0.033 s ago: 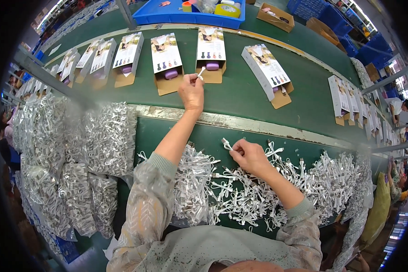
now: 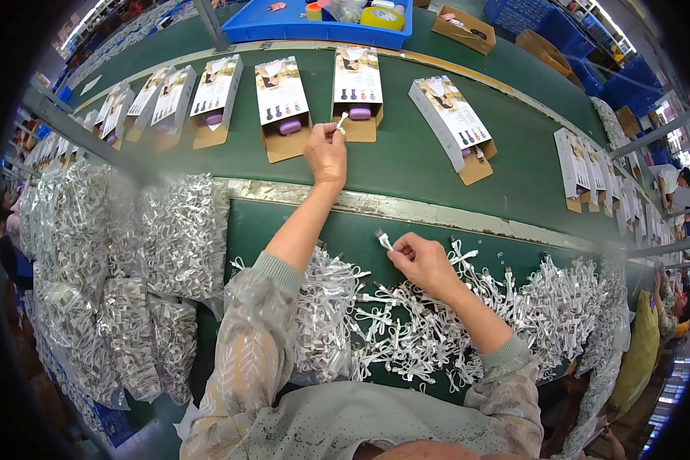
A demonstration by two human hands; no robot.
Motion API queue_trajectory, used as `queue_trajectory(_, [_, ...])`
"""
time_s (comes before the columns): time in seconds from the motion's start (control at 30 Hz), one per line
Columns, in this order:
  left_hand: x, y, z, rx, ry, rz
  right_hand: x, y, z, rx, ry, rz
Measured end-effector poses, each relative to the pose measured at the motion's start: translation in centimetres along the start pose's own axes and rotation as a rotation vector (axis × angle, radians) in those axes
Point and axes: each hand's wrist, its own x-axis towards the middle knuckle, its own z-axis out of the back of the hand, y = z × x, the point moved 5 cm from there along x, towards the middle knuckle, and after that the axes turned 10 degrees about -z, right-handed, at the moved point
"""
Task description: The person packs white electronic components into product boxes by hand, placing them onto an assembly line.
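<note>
Between the fingertips of my left hand [image 2: 326, 156] is a short white USB cable [image 2: 342, 121], held at the open lower end of a white printed box [image 2: 357, 77]. A purple item [image 2: 359, 113] shows inside that box's brown flap. Just left lies another open box [image 2: 280, 90] with a purple item [image 2: 289, 126] showing. My right hand [image 2: 422, 264] pinches a second white USB cable [image 2: 383, 239], its metal plug pointing up and left. Below that hand spreads a loose heap of white cables [image 2: 406, 330] on the green table.
Clear bags packed with cables [image 2: 184, 230] are stacked at left. A tilted box [image 2: 452, 123] with a cable in its flap lies to the right. More boxes [image 2: 216, 92] line the green belt [image 2: 529, 169]. A blue tray [image 2: 314, 32] stands beyond; a metal rail [image 2: 406, 211] edges the belt.
Almost nothing differs. Both hands keep their cables in nearly the same places, and the cable in my right hand has tilted slightly.
</note>
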Motion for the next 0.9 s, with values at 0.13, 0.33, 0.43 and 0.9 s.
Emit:
queue_trajectory(0.13, [0.1, 0.7, -3.8, 0.252, 0.254, -0.215, 1.2, -2.2, 0.0, 0.381, 0.109, -0.239])
queue_trajectory(0.33, [-5.6, -7.5, -4.9, 0.222, 0.845, -0.487, 2.4, -4.8, 4.8, 0.758, 0.025, -0.320])
queue_trajectory(0.43, [-11.4, -10.6, -2.9, 0.136, 1.262, -0.470, 3.5, -5.3, 7.2, 0.855, -0.029, -0.336])
queue_trajectory(0.9, [-9.8, -5.5, 5.4, -0.148, 1.258, 0.325, 6.2, 0.3, 3.7, 0.902, 0.004, -0.254])
